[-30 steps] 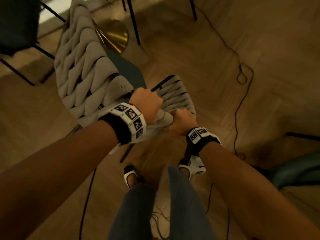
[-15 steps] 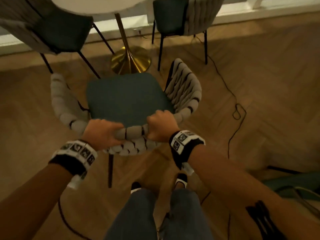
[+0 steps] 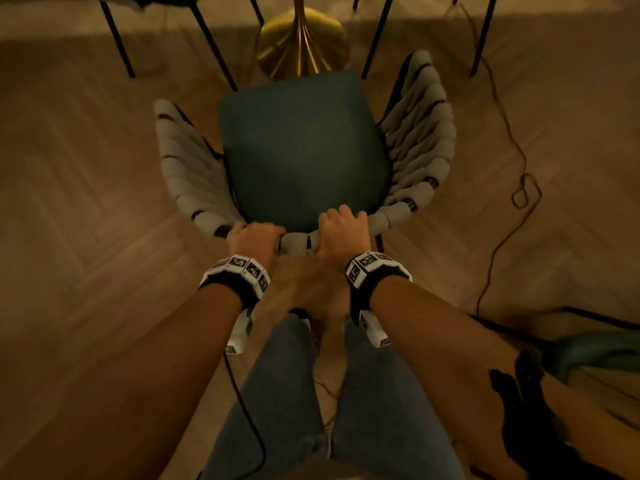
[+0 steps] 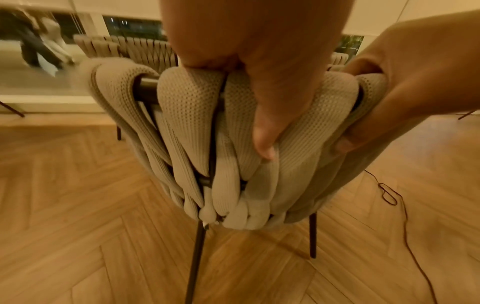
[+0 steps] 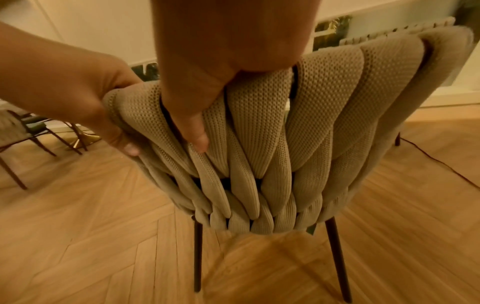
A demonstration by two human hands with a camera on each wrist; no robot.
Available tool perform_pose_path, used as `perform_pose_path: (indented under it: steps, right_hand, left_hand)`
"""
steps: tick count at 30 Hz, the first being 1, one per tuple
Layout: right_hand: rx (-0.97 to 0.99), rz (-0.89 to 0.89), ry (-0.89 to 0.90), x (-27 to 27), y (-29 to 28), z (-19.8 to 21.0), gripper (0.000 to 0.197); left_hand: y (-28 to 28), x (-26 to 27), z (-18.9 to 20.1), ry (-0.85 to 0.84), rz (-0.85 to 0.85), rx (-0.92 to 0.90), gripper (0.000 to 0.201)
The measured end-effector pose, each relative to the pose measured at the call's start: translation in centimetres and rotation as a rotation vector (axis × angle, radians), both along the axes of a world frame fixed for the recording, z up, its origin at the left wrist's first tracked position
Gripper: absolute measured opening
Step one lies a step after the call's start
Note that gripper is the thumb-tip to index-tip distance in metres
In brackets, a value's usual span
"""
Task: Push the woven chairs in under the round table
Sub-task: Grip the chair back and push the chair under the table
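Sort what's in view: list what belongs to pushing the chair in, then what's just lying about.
Belongs to the job:
woven chair
left hand gripping its backrest
right hand gripping its backrest
brass table base

Lying about:
black cable on the floor

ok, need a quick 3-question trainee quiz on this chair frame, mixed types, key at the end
1. True or false: both hands grip the top rail of the woven chair's backrest.
2. Multiple choice: straight ahead of the chair's teal seat cushion stands A) a brass table base B) a floor lamp C) a bin.
3. Fill in: a thin dark ___ loops on the floor to the chair's right.

Key
1. True: left hand and right hand sit side by side on the rail, thumbs down the back.
2. A
3. cable
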State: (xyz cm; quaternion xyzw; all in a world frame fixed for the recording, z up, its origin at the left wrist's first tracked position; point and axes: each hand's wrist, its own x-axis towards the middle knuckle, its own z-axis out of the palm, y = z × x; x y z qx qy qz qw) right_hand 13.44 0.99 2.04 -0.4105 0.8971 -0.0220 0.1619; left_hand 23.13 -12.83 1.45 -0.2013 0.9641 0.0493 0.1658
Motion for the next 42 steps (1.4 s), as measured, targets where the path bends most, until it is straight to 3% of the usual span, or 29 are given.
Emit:
perform_pose_path:
  steps: [8, 12, 15, 18, 21, 24, 28, 33, 36, 42]
  right_hand:
    - [0.017, -0.156, 0.01, -0.1, -2.7, -3.0, 0.032]
    - [0.041, -0.16, -0.004, -0.5, -2.0, -2.6, 0.063]
    - [0.115, -0.131, -0.031, -0.7, -1.9, -2.1, 0.075]
    - [0.176, -0.088, -0.078, -1.3, -2.9, -2.1, 0.063]
    - [0.184, -0.05, -0.094, -1.7, -3.6, -2.4, 0.023]
    - [0.168, 0.016, -0.091, -2.1, -3.4, -2.7, 0.011]
    - [0.124, 0.069, -0.107, -3.5, -4.0, -2.7, 0.012]
    - [0.144, 0.05, -0.103, -6.9, -6.6, -2.9, 0.01]
    - [0.116, 0.06, -0.104, -9.7, -8.6, -3.2, 0.013]
    - [0.099, 0.098, -0.1, -15.3, -11.9, -3.2, 0.016]
  left_hand:
    - [-4.2, -2.3, -3.2, 0.028, -0.053, -0.009, 0.009]
    - [-4.6, -2.2, -2.7, 0.03, -0.096, 0.081, 0.032]
    - [-2.6, -0.8, -1.9, 0.081, -0.129, 0.163, 0.046]
    - [-1.1, 1.4, -0.9, 0.209, -0.074, 0.281, 0.052]
    - [-0.8, 4.5, 0.3, 0.233, -0.003, 0.321, 0.053]
    - [-1.1, 8.5, 0.5, -0.006, 0.143, 0.513, 0.042]
    - [-3.2, 14.8, -2.9, -0.413, 0.126, 0.609, 0.036]
    - [-6.2, 18.1, -4.5, -0.556, 0.177, 0.576, 0.023]
    - [-6.8, 14.4, -3.0, -0.45, 0.178, 0.458, 0.038]
    - [-8.9, -4.4, 0.5, 0.19, 0.045, 0.33, 0.047]
